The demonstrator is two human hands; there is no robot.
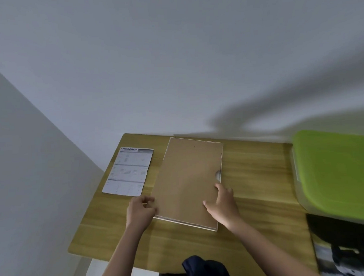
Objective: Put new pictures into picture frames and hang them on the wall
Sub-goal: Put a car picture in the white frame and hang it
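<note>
A picture frame [187, 179] lies face down on the wooden table [258, 176], its brown backing board up and a thin white rim showing along the near edge. My left hand [141, 210] is at the frame's near left edge with its fingers curled against it. My right hand [222, 200] rests on the backing board near the right edge, fingers spread. A printed sheet headed "SPECIFICATION" [128, 171] lies flat to the left of the frame.
A clear storage box with a green lid [336, 168] stands at the table's right end. A dark object [346, 239] lies in front of it. White walls meet in a corner behind the table. Dark cloth [203, 266] shows at the near edge.
</note>
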